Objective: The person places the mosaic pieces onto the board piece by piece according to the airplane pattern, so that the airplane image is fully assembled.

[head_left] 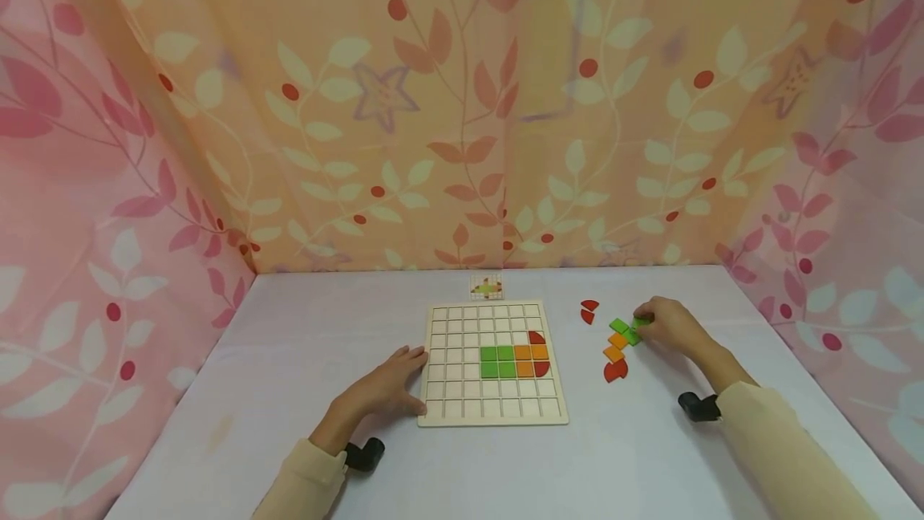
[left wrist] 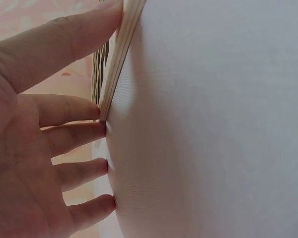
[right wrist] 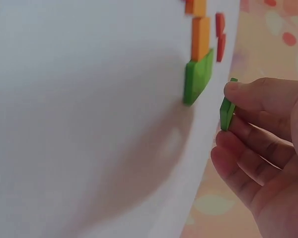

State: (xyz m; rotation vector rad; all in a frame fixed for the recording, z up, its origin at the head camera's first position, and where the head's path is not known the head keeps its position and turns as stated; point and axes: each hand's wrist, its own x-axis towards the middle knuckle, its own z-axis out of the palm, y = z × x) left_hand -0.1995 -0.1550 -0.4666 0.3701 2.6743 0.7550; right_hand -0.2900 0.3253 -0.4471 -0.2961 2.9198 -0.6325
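Observation:
A pale wooden grid board (head_left: pixel 451 401) lies on the table, with green squares (head_left: pixel 497 362), orange squares (head_left: pixel 524 361) and red quarter-circles (head_left: pixel 536 337) set in its middle and right cells. My left hand (head_left: pixel 388 383) rests at the board's left edge; in the left wrist view the thumb and fingers extend straight, touching the board's side (left wrist: pixel 120 62) and the cloth. Over at the right, my right hand (head_left: pixel 673 327) pinches a green square tile (right wrist: pixel 227 111) between thumb and fingers, lifted slightly off the table beside other green tiles (right wrist: pixel 198 78).
Loose orange tiles (head_left: pixel 614 354) and red quarter-circles (head_left: pixel 616 371) lie right of the board, with two more red pieces (head_left: pixel 589 311) farther back. A small pattern card (head_left: pixel 487 286) sits behind the board. Patterned curtains (head_left: pixel 462 103) border the white table (head_left: pixel 303 319).

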